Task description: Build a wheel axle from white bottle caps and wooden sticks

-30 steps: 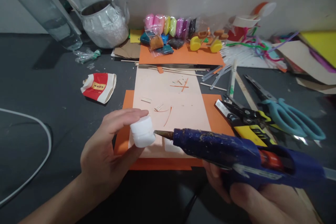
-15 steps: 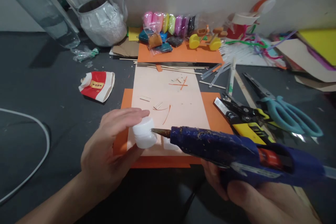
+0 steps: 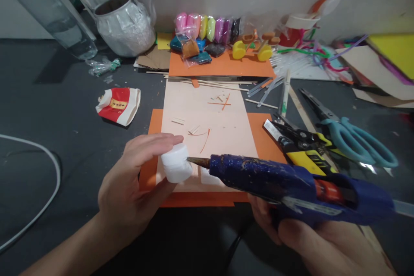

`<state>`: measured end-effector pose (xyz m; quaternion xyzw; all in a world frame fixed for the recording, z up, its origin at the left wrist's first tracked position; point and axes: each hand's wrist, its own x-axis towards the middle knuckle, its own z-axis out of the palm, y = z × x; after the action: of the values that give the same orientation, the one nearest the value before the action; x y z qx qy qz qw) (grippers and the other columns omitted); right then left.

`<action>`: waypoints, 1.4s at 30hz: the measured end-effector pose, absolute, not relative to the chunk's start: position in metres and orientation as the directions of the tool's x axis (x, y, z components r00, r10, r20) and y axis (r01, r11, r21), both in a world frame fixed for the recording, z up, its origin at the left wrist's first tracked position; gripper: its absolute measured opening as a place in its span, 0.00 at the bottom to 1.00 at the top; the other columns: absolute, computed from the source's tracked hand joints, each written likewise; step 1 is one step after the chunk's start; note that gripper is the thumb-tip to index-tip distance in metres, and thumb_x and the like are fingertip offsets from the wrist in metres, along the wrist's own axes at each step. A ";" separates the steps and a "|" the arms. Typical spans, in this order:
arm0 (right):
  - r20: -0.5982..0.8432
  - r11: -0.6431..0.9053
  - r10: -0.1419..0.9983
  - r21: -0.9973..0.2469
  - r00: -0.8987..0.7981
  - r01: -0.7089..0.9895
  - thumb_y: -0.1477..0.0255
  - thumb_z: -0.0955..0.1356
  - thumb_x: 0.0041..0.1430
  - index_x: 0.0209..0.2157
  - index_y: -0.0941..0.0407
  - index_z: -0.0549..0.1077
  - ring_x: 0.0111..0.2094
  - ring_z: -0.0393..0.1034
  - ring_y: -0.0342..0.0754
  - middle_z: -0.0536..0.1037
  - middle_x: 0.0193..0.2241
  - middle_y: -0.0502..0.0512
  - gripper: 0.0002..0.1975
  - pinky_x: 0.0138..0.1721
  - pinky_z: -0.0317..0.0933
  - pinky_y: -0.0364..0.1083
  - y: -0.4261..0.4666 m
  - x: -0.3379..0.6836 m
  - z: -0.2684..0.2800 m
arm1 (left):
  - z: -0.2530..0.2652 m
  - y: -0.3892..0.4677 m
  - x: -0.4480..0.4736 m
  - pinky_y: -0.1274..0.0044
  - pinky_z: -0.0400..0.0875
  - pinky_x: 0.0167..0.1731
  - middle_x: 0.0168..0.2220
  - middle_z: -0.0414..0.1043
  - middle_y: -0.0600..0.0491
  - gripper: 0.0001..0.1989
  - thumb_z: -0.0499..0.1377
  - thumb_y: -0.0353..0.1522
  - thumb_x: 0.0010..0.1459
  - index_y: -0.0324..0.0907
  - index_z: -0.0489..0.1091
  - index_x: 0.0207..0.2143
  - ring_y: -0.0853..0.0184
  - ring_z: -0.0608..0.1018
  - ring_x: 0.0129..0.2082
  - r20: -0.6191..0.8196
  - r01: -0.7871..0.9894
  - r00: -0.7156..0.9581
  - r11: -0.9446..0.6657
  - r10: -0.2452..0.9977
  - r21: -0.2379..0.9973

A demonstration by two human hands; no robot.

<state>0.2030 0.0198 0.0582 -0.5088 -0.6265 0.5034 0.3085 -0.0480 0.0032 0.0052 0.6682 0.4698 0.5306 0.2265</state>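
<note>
Between the fingers and thumb of my left hand is a small white round piece, like two stacked caps; its exact kind is unclear. My right hand is wrapped round the handle of a dark blue hot glue gun. The gun points left, and its brown nozzle tip is at the right side of the white piece, seemingly touching it. Partly hidden behind the nozzle, another white object lies on the pale sheet.
Right of the sheet lie a yellow utility knife, pliers and blue-handled scissors. Clay packs and a yellow-wheeled model stand behind. A silver kettle, a water bottle and a crumpled red-white cup are leftward.
The glue gun has shifted very slightly left, and the white piece has moved a touch with it. Both hands keep the same grip.
</note>
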 end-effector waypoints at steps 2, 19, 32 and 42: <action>-0.153 -0.061 0.947 -0.949 -0.282 0.308 0.74 0.70 0.48 0.21 0.49 0.78 0.23 0.74 0.41 0.78 0.21 0.41 0.07 0.28 0.71 0.31 0.017 0.205 0.056 | 0.005 0.004 -0.049 0.57 0.70 0.57 0.51 0.78 0.52 0.25 0.66 0.24 0.53 0.49 0.72 0.53 0.55 0.77 0.54 0.467 0.391 -0.007 -0.428 0.884 0.815; -0.093 0.030 0.948 -0.926 -0.305 0.376 0.72 0.68 0.48 0.19 0.47 0.78 0.19 0.72 0.40 0.77 0.18 0.38 0.09 0.24 0.69 0.31 0.018 0.203 0.061 | 0.009 0.000 -0.048 0.57 0.70 0.57 0.52 0.76 0.52 0.28 0.64 0.21 0.54 0.53 0.71 0.55 0.55 0.76 0.54 0.420 0.400 -0.037 -0.372 0.907 0.838; -0.201 -0.113 0.945 -0.940 -0.256 0.321 0.71 0.70 0.49 0.19 0.49 0.76 0.26 0.73 0.44 0.76 0.21 0.42 0.07 0.29 0.72 0.35 0.005 0.208 0.051 | 0.006 0.004 -0.047 0.57 0.70 0.56 0.51 0.77 0.49 0.26 0.65 0.21 0.53 0.48 0.71 0.53 0.54 0.77 0.53 0.467 0.382 -0.044 -0.417 0.883 0.825; -0.154 -0.049 0.937 -0.948 -0.315 0.315 0.72 0.71 0.51 0.19 0.51 0.75 0.22 0.71 0.43 0.73 0.18 0.44 0.08 0.27 0.72 0.35 0.013 0.206 0.058 | 0.006 0.003 -0.046 0.56 0.69 0.56 0.51 0.77 0.49 0.27 0.66 0.21 0.52 0.50 0.71 0.53 0.53 0.76 0.54 0.448 0.404 -0.003 -0.409 0.894 0.818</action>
<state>0.2065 0.0128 0.0580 -0.5036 -0.6215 0.5207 0.2983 -0.0462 0.0032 0.0059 0.6646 0.4883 0.5128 0.2388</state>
